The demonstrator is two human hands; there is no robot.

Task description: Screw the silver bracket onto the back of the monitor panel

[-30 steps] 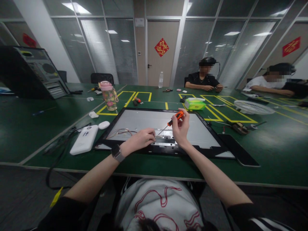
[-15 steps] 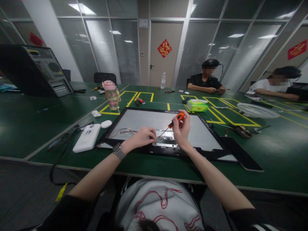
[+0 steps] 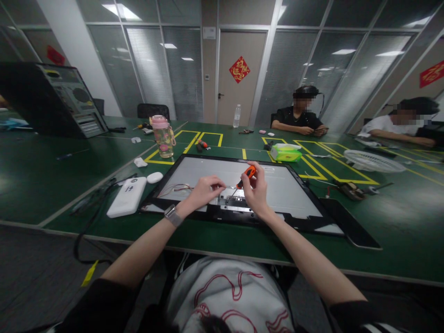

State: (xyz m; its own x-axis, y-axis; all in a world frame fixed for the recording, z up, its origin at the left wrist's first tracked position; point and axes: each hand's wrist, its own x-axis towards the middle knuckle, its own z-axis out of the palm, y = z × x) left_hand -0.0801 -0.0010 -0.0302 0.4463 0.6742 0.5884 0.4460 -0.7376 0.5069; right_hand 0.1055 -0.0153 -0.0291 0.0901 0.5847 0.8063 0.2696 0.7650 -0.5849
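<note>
1. Green tabletop (image 3: 86, 169), marked with yellow tape lines; two other people sit at its far right side.
2. Black computer tower (image 3: 31, 99), far left on the table, rear ports facing this way.
3. Display panel (image 3: 291, 194), black frame around a silver-grey sheet; lies flat on the table directly before the wearer.
4. Dark flat slab (image 3: 347, 224), at the panel's right edge.
5. White slab (image 3: 127, 196) with dark handwriting, left of the panel, a small white oval case (image 3: 154, 177) just beyond it.
6. Left hand (image 3: 205, 190), over the panel's near middle, thumb and forefinger brought close together; cannot tell whether anything is pinched there.
7. Right hand (image 3: 255, 192), also over the panel, fingers closed around a handle.
8. Screwdriver (image 3: 249, 172), orange and black, in that right hand; shaft slants down-left to the metal fitting (image 3: 239, 208). Tip contact unclear.
9. Thin wires (image 3: 175, 187), loose on the panel, left of the left hand.
</note>
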